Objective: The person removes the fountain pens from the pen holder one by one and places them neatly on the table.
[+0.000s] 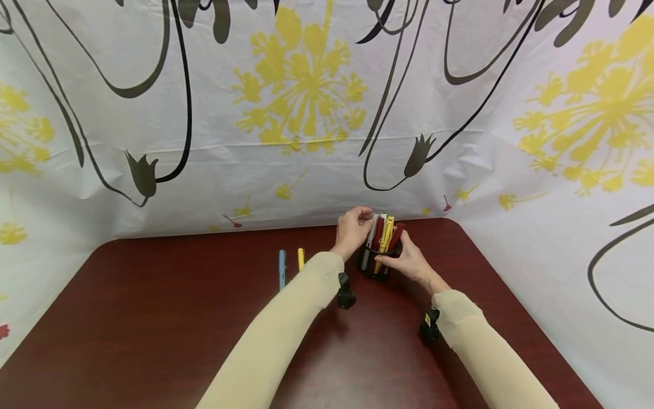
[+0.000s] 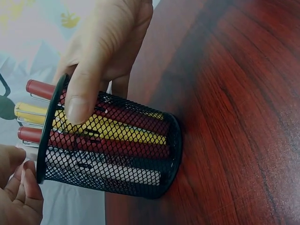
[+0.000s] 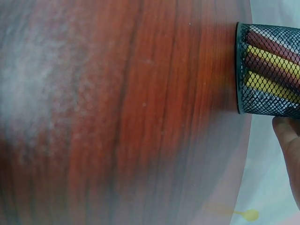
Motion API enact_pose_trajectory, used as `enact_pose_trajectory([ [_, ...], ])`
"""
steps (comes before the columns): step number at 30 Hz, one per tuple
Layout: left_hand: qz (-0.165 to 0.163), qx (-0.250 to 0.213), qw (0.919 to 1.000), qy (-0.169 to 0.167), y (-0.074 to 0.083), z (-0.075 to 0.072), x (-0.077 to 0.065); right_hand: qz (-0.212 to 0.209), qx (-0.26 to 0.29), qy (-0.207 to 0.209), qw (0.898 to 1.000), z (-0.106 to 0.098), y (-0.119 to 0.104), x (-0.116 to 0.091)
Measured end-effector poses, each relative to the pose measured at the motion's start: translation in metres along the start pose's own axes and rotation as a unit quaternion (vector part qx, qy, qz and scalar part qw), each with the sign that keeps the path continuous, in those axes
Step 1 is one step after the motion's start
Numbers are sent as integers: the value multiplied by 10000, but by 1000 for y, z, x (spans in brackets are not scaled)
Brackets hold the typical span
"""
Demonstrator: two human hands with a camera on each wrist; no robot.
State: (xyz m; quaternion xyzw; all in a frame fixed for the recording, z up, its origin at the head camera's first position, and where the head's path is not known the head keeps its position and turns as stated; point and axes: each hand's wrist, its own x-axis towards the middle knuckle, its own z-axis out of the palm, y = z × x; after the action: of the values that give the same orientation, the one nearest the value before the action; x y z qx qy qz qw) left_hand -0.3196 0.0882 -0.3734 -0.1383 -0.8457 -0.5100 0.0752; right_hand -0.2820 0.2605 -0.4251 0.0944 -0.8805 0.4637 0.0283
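A black wire-mesh pen cup (image 2: 108,173) stands near the table's back edge, holding several red, yellow and pale grey pens with clipped caps. My right hand (image 1: 411,261) grips the cup from its right side, its thumb lying across the mesh just below the rim. At the rim's left, my left hand (image 1: 352,230) pinches the top of a pale grey pen (image 2: 108,171) that stands in the cup. Beside it, a red pen (image 2: 30,134) and a yellow pen (image 2: 30,114) stick up past the rim. The right wrist view shows the cup's lower part.
A blue pen (image 1: 282,270) and a yellow pen (image 1: 301,258) lie on the dark red wooden table (image 1: 153,318), left of the cup; my left sleeve partly covers them. A white patterned sheet (image 1: 255,187) hangs behind and beside the table.
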Motion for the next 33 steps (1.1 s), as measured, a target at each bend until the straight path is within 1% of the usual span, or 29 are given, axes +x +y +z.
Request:
enact_pose_trajectory([
  [6,110,107,9999,-43,0,1,0,19,13,-18,10000,1,-2,1],
  [13,365,495,9981,-23,1,2,1,-69,65,23,10000,2,-3,1],
  [15,408,546,9977,-20,1,3,0,-79,92,20,9999,2,-3,1],
  [22,493,550,9973,-37,-1,3,0,-53,123,0,9999,2,-3,0],
  [26,516,570,9970,23,-2,3,0,-88,156,20,9998,2,-3,0],
  [33,566,662,9960,182,-4,3,-2,-146,53,108,9998,1,0,0],
])
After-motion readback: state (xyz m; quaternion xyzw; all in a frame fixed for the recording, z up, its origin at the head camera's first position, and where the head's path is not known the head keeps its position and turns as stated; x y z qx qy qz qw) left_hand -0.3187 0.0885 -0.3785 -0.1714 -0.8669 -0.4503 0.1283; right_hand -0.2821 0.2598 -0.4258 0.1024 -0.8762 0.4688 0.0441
